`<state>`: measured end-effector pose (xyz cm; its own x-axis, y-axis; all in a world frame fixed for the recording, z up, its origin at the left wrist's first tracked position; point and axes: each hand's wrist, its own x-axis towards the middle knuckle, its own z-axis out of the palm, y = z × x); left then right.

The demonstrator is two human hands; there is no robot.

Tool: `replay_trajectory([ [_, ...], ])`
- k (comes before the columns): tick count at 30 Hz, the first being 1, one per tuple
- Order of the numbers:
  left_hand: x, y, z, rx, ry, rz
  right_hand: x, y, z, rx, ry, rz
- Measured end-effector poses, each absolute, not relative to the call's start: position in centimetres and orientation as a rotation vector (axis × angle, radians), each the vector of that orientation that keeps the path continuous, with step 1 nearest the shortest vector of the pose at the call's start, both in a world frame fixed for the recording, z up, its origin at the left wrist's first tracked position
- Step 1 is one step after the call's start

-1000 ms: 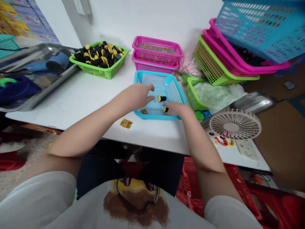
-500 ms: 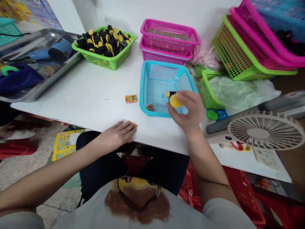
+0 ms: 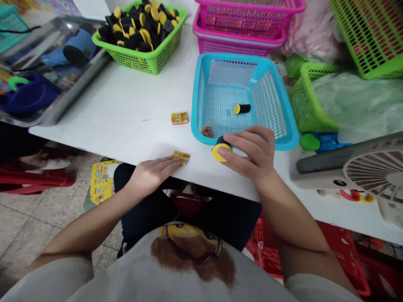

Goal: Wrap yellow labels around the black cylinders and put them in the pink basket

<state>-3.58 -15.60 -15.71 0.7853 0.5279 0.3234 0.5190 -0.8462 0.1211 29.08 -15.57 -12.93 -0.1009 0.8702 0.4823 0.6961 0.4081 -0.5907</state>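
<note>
My right hand grips a small black cylinder with a yellow cap, just in front of the near rim of a blue basket. Flat on the table near its front edge, my left hand has its fingers stretched out, with the tips on a yellow printed label. Farther back lies a second yellow printed piece, left of the basket. Inside the basket are another black cylinder with a yellow end and a small printed piece in the near left corner.
A green basket heaped with black-and-yellow cylinders stands at the back left. Pink baskets are stacked behind the blue one. At right are a green basket with plastic bags and a fan. A metal tray borders the left.
My right hand has moved from over the blue basket toward me and left, carrying the capped cylinder toward the label. My left hand stays by the label, more of which now shows. The view has shifted.
</note>
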Motion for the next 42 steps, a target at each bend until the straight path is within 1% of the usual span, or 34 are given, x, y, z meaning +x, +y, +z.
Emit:
replay_trajectory([
  [2, -3.1, -14.9, -15.6, 2.884, 0.964, 0.508, 29.7, -15.4, -13.0, -1.354, -1.79, 0.152],
  [5, -2.7, -14.2, -14.8, 2.755, 1.017, 0.476, 30.2, -15.5, -13.0, -1.243, -1.766, -0.059],
  [7, -2.4, -14.1, -13.7, 2.671, 1.037, 0.603, 30.1, -15.8, -12.8, -1.18, -1.72, -0.176],
  [9, -1.9, -13.9, -12.1, 2.587, 1.045, 0.805, 29.7, -16.1, -12.4, -1.228, -1.64, -0.241],
  [12, -0.1, -13.2, -9.2, 2.504, 0.962, 1.05, 29.0, -16.2, -11.9, -1.318, -1.53, -0.249],
  [15, 3.1, -11.4, -6.9, 2.502, 0.836, 1.177, 29.1, -15.8, -11.9, -1.245, -1.453, -0.216],
  [17, 5.6, -9.7, -6.1, 2.528, 0.82, 1.118, 29.5, -15.2, -12.2, -1.191, -1.421, -0.164],
  [20, 9.0, -7.0, -6.1, 2.665, 0.83, 0.842, 30.2, -14.4, -12.5, -1.166, -1.36, -0.077],
  [22, 10.5, -5.7, -6.7, 2.765, 0.819, 0.724, 30.3, -14.2, -12.5, -1.2, -1.303, -0.032],
  [26, 11.0, -4.9, -8.4, 2.782, 0.7, 0.731, 29.9, -14.8, -11.7, -1.261, -1.275, 0.046],
  [32, 9.3, -5.6, -9.3, 2.811, 0.565, 0.747, 29.3, -16.9, -10.5, -1.147, -1.375, 0.097],
  [35, 9.0, -6.0, -9.3, 2.844, 0.552, 0.683, 29.2, -17.5, -10.3, -1.175, -1.446, 0.022],
  [38, 8.9, -6.2, -9.2, 2.846, 0.527, 0.711, 29.0, -17.6, -10.2, -1.19, -1.476, -0.077],
  [42, 8.6, -6.4, -9.3, 2.837, 0.512, 0.793, 29.2, -17.4, -10.0, -1.212, -1.501, -0.055],
])
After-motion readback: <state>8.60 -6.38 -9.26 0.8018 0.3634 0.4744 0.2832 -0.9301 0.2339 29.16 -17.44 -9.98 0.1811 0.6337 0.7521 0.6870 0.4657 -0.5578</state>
